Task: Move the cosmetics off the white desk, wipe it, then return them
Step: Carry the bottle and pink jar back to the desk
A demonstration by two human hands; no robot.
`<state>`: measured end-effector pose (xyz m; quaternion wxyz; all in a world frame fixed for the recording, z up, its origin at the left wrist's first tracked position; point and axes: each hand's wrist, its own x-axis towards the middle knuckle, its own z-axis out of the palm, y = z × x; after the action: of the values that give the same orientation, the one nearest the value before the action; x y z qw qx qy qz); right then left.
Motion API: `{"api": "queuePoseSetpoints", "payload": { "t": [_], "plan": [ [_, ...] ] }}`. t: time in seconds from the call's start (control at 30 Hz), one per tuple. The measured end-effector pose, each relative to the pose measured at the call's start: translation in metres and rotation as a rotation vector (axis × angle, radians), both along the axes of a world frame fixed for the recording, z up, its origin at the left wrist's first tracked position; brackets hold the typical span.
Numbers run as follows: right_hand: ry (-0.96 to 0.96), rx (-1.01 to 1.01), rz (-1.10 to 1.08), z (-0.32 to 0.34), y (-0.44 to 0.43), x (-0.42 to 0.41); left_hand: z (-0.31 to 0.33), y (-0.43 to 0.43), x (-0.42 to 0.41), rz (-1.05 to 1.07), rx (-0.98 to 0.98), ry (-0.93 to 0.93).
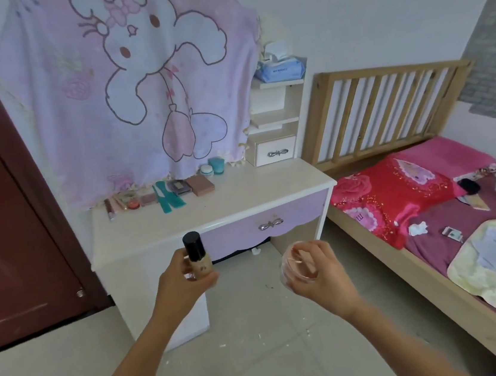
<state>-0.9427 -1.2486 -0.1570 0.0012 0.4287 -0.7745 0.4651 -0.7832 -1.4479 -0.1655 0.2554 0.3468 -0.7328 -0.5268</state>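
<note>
Now, head view, single frame. Left hand grips a foundation bottle, thumb and fingers curled round the beige body. The bottle's long axis is near vertical, with the black cap pointing up and the base down by the thumb. It is held in the air in front of the white desk, and in this view the cap overlaps the desk's front edge.

Right hand holds a small clear round jar, fingers curled over its top and far side. The jar is tilted, its round face turned up and towards the left. I cannot tell if it has a lid. It also hangs in front of the desk, just beside the bottle and not touching it.

On the desk, a row of cosmetics lies along the back edge:
- lip gloss tube, long axis front to back
- teal combs, teeth ends towards the front
- brown palette, flat
- teal cup, upright

A bed stands to the right of the desk.
</note>
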Motion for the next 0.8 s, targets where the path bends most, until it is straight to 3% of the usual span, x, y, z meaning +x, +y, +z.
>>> {"api": "queuePoseSetpoints", "payload": {
  "t": [0.33,0.8],
  "plan": [
    [-0.104,0.128,0.062,-0.048,-0.038,-0.107,-0.044,0.002,-0.087,0.147,0.083,-0.039],
    [-0.061,0.279,0.13,-0.037,-0.213,-0.262,-0.061,-0.175,-0.226,0.2,0.096,-0.033]
  ]
}}
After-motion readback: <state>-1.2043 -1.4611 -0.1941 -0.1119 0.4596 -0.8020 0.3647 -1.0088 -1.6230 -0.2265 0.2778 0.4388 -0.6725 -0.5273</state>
